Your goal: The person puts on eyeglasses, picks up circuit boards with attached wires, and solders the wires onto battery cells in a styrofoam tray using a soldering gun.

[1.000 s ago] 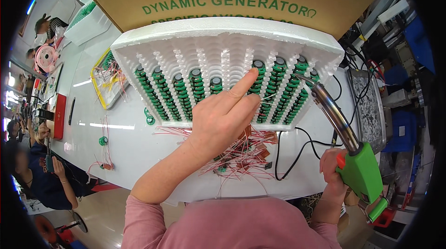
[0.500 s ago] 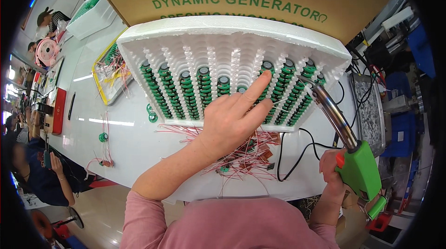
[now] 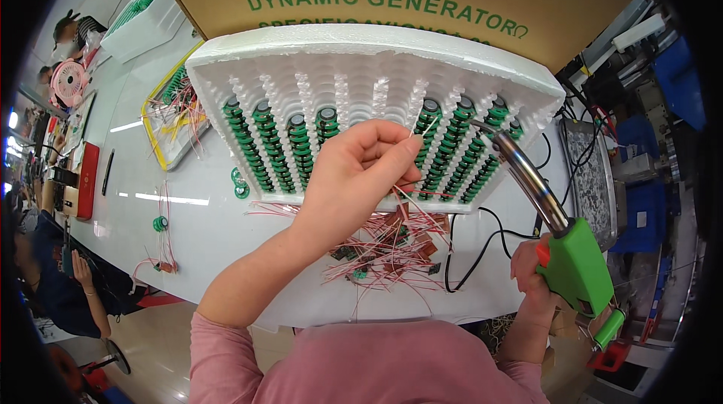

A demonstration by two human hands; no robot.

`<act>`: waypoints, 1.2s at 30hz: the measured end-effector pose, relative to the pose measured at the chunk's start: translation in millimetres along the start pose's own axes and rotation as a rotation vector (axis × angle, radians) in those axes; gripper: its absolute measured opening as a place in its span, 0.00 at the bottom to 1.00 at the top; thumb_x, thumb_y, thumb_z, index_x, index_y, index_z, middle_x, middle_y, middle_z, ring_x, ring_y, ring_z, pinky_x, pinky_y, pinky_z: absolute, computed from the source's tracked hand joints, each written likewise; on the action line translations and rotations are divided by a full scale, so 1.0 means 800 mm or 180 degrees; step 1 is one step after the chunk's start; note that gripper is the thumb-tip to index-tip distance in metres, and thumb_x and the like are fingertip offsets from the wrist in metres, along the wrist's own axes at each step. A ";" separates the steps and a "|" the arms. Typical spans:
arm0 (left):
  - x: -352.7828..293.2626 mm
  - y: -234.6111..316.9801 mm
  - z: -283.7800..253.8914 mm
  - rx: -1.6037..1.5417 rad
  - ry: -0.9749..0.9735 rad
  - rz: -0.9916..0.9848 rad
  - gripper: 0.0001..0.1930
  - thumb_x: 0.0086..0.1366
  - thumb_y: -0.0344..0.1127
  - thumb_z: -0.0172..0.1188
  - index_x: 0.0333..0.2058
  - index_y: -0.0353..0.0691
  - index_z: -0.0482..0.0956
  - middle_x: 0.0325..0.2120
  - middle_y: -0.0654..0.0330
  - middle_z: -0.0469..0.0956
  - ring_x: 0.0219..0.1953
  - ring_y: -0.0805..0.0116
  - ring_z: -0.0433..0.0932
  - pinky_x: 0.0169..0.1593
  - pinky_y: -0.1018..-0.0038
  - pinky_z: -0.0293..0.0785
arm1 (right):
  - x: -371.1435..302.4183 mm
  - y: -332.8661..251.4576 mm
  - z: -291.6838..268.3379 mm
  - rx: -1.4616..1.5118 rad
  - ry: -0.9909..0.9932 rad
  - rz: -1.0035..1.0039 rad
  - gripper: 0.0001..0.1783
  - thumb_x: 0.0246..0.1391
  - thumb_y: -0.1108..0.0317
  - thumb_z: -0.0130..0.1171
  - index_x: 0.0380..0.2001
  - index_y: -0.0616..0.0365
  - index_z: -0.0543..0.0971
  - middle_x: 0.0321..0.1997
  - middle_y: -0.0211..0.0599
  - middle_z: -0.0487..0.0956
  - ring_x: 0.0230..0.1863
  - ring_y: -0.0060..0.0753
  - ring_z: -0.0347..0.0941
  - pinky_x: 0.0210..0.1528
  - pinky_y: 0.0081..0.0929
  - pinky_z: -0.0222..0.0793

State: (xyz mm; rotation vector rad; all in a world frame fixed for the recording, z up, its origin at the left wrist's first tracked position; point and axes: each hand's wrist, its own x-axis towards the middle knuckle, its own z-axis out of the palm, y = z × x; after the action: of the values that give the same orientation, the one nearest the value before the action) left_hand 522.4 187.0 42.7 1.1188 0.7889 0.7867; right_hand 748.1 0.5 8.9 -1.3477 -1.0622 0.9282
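My left hand (image 3: 358, 174) is closed in a pinch over the middle of a white foam tray (image 3: 361, 44). Thin white and red wires (image 3: 430, 127) stick out past its thumb and fingertips. Rows of green ring-shaped coils (image 3: 247, 144) stand stacked in the tray's grooves; my hand hides some in the middle. On the right, my right hand (image 3: 532, 272) is wrapped round a green soldering gun (image 3: 580, 265) with a red trigger. Its metal barrel slants up left, and the bent tip is near the right-hand coils, apart from my left hand.
Below the tray lies a heap of red and white wires with small boards (image 3: 395, 242). Behind it stands a cardboard box (image 3: 452, 9). A black cable (image 3: 489, 234) curls at right near a metal tray (image 3: 591, 185). Another person's hand (image 3: 81, 268) is at far left.
My left hand has drawn back left from the coils, its pointing index finger now curled into a pinch with wires showing. The soldering gun has shifted slightly left.
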 end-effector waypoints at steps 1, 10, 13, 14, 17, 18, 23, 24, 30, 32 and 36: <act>0.001 0.003 -0.002 -0.0017 -0.0001 0.0004 0.09 0.59 0.34 0.54 0.33 0.33 0.72 0.22 0.63 0.75 0.25 0.81 0.72 0.28 0.86 0.67 | -0.001 0.005 -0.001 -0.0269 0.0157 0.0318 0.09 0.54 0.63 0.45 0.31 0.58 0.66 0.24 0.30 0.69 0.24 0.23 0.66 0.27 0.20 0.64; 0.010 -0.007 -0.020 -0.0134 0.0079 -0.0219 0.08 0.58 0.35 0.54 0.31 0.36 0.72 0.21 0.62 0.76 0.23 0.81 0.72 0.28 0.86 0.67 | 0.015 0.054 0.011 0.0509 0.0320 -0.0232 0.16 0.52 0.61 0.50 0.38 0.63 0.67 0.21 0.29 0.66 0.21 0.21 0.61 0.24 0.19 0.60; 0.012 -0.011 -0.024 -0.0283 -0.0004 -0.0164 0.08 0.58 0.34 0.54 0.31 0.35 0.72 0.21 0.61 0.76 0.24 0.80 0.73 0.29 0.85 0.68 | 0.002 0.073 -0.008 0.1426 0.0670 0.0610 0.16 0.56 0.64 0.42 0.46 0.61 0.68 0.40 0.34 0.73 0.40 0.23 0.71 0.44 0.19 0.68; 0.012 -0.010 -0.025 -0.0272 -0.0013 -0.0180 0.08 0.58 0.34 0.54 0.31 0.35 0.72 0.22 0.61 0.76 0.24 0.80 0.73 0.29 0.85 0.68 | 0.002 0.078 -0.011 0.1420 0.0671 0.0615 0.16 0.56 0.64 0.42 0.46 0.61 0.68 0.40 0.34 0.73 0.40 0.23 0.71 0.44 0.19 0.68; 0.012 -0.008 -0.025 -0.0256 -0.0014 -0.0170 0.08 0.58 0.34 0.53 0.31 0.34 0.72 0.22 0.61 0.76 0.24 0.79 0.73 0.30 0.84 0.69 | 0.002 0.098 -0.029 0.1824 0.0732 0.0687 0.15 0.57 0.67 0.40 0.45 0.62 0.68 0.39 0.34 0.73 0.40 0.23 0.70 0.44 0.20 0.68; 0.012 -0.009 -0.026 -0.0269 -0.0016 -0.0149 0.08 0.58 0.34 0.53 0.31 0.34 0.72 0.22 0.61 0.76 0.25 0.79 0.73 0.30 0.84 0.69 | 0.005 0.108 -0.032 0.1335 0.0788 0.0356 0.15 0.54 0.64 0.46 0.42 0.63 0.67 0.24 0.31 0.67 0.24 0.22 0.63 0.28 0.20 0.61; 0.015 -0.016 -0.025 -0.0266 0.0009 -0.0130 0.08 0.58 0.34 0.53 0.31 0.34 0.72 0.22 0.61 0.76 0.24 0.80 0.73 0.30 0.85 0.69 | 0.024 0.080 -0.006 -0.0017 0.0309 -0.0377 0.17 0.51 0.61 0.51 0.37 0.64 0.66 0.09 0.28 0.62 0.09 0.21 0.55 0.12 0.20 0.55; 0.014 -0.016 -0.026 -0.0279 0.0019 -0.0133 0.08 0.58 0.33 0.53 0.31 0.34 0.72 0.21 0.61 0.76 0.24 0.80 0.73 0.30 0.85 0.69 | 0.027 0.074 -0.004 -0.0126 0.0079 -0.0499 0.16 0.51 0.61 0.51 0.36 0.63 0.67 0.09 0.28 0.62 0.09 0.21 0.56 0.12 0.20 0.54; 0.012 -0.017 -0.026 -0.0349 0.0053 -0.0122 0.08 0.58 0.34 0.53 0.31 0.33 0.72 0.21 0.61 0.76 0.24 0.80 0.73 0.30 0.84 0.69 | 0.026 0.064 0.008 0.0042 0.0341 -0.0140 0.16 0.53 0.56 0.46 0.24 0.60 0.67 0.08 0.30 0.62 0.09 0.23 0.56 0.12 0.21 0.54; 0.011 -0.017 -0.027 -0.0352 0.0050 -0.0105 0.08 0.58 0.33 0.53 0.31 0.33 0.72 0.21 0.60 0.76 0.24 0.80 0.73 0.30 0.84 0.70 | 0.030 0.059 0.011 -0.0088 0.0054 -0.0283 0.19 0.54 0.54 0.43 0.21 0.58 0.66 0.08 0.31 0.61 0.09 0.24 0.56 0.12 0.21 0.54; 0.010 -0.018 -0.028 -0.0336 0.0043 -0.0090 0.08 0.58 0.33 0.53 0.31 0.33 0.72 0.21 0.60 0.76 0.24 0.80 0.73 0.31 0.84 0.70 | 0.030 0.060 0.012 -0.0272 0.0146 -0.0031 0.22 0.56 0.52 0.39 0.18 0.58 0.65 0.08 0.32 0.62 0.09 0.25 0.57 0.12 0.22 0.55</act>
State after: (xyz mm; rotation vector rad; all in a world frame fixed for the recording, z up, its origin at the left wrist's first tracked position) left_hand 509.3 200.6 22.3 1.0072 0.7644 0.8039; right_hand 749.2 27.6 -38.5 -1.4264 -1.0827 0.8490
